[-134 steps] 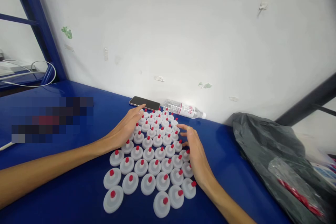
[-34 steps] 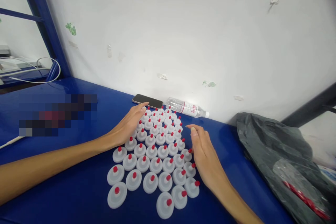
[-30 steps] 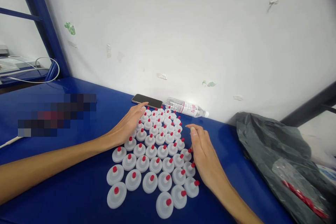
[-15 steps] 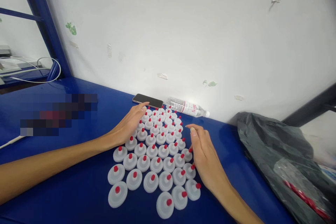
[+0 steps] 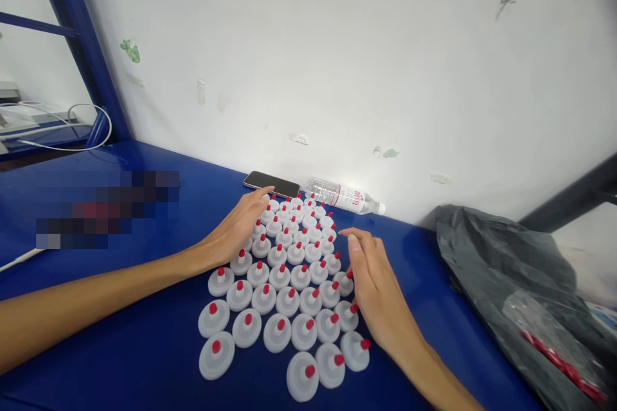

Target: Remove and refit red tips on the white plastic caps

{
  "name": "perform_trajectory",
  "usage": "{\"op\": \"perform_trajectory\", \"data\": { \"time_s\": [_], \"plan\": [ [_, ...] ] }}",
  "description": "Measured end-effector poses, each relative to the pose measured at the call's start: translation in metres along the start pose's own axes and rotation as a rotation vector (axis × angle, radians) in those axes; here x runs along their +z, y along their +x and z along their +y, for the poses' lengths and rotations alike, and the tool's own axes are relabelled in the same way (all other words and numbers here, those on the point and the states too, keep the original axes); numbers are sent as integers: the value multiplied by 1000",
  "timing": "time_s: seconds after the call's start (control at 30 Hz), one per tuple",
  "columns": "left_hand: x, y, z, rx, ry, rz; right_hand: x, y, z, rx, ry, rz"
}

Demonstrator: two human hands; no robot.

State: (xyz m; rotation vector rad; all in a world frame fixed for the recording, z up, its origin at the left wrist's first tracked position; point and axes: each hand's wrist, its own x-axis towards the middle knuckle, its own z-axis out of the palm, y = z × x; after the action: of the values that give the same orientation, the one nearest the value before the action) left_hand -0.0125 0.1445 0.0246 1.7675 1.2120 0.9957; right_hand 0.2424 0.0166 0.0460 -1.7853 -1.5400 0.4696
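Several round white translucent caps with red tips (image 5: 279, 276) stand upright in close rows on the blue table (image 5: 159, 347). At the left of the group, my left hand (image 5: 243, 221) rests edge-down, its fingers stretched forward against the outer caps and holding nothing. Along the right side, my right hand (image 5: 376, 273) is loosely cupped, fingers apart and empty. Its lower fingers, partly hidden, are beside or touching the outer right caps. The left hand covers parts of a few caps behind it.
Against the wall lie a dark phone (image 5: 272, 184) and a clear plastic bottle (image 5: 344, 197) on its side. A dark grey plastic bag (image 5: 486, 257) is at the right, with a clear bag of red pieces (image 5: 559, 359) on it. A pixelated patch covers something at left.
My right hand has shifted very slightly, and the caps at the lower right beside it have moved a little. My left hand stays in place.
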Motion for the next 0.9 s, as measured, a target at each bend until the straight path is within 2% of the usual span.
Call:
{"op": "perform_trajectory", "data": {
  "time_s": [0.9],
  "plan": [
    [0,2,-6,33,-9,4,-1,-2,-4,-12,-15,-16]
  ]
}}
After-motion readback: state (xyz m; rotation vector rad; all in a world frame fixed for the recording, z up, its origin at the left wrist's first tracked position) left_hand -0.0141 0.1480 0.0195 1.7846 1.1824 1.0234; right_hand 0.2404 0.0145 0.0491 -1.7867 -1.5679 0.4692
